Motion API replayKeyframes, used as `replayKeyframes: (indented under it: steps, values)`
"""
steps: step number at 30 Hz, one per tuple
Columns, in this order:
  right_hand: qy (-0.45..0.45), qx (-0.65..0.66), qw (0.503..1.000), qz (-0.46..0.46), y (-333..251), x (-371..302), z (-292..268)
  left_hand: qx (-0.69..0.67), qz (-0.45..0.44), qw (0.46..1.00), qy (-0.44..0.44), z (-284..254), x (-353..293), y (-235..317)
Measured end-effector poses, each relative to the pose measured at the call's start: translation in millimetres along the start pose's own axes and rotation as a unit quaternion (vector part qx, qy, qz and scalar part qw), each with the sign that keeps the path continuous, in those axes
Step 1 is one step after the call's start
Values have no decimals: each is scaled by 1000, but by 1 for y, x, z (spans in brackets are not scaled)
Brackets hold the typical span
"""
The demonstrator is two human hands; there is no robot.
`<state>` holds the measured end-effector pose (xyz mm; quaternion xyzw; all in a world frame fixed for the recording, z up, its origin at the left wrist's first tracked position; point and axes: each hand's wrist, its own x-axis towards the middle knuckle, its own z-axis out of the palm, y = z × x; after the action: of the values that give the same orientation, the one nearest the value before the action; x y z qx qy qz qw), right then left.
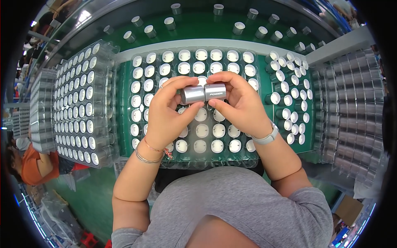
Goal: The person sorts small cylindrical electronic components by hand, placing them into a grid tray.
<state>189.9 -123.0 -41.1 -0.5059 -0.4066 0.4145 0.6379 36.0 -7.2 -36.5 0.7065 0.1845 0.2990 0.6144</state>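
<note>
Both my hands are raised over a clear plastic tray (159,153) whose pockets hold rows of small cylinders with white ends facing up. My left hand (165,105) pinches a silver metal cylinder (193,94) between thumb and fingers. In my right hand (240,99) is a second silver cylinder (215,92) with dark printing on its side. The two lie sideways, end to end, touching or nearly so. Their end faces are mostly hidden by my fingers.
Stacked filled trays (76,107) stand at the left. Loose white-ended cylinders (285,87) crowd the green surface at the right, beside stacked clear trays (351,111). Beyond a grey rail (198,43), more cylinders stand scattered on a green belt (194,22). A person in orange (38,165) is at far left.
</note>
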Motion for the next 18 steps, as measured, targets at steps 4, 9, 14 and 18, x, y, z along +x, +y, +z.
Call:
replayKeyframes:
  steps: [4,9,14,18]
  values:
    - [-23,29,999,7,0,0,1,7,29,999,-32,-5,0,-6]
    - [-23,71,997,16,-1,-1,3,3,24,999,-35,-4,0,-3]
    - [-27,83,996,4,-1,-1,3,-23,23,999,-33,-4,1,-3]
    - [-30,69,997,-11,0,-1,3,-19,26,998,-45,-4,-1,-3]
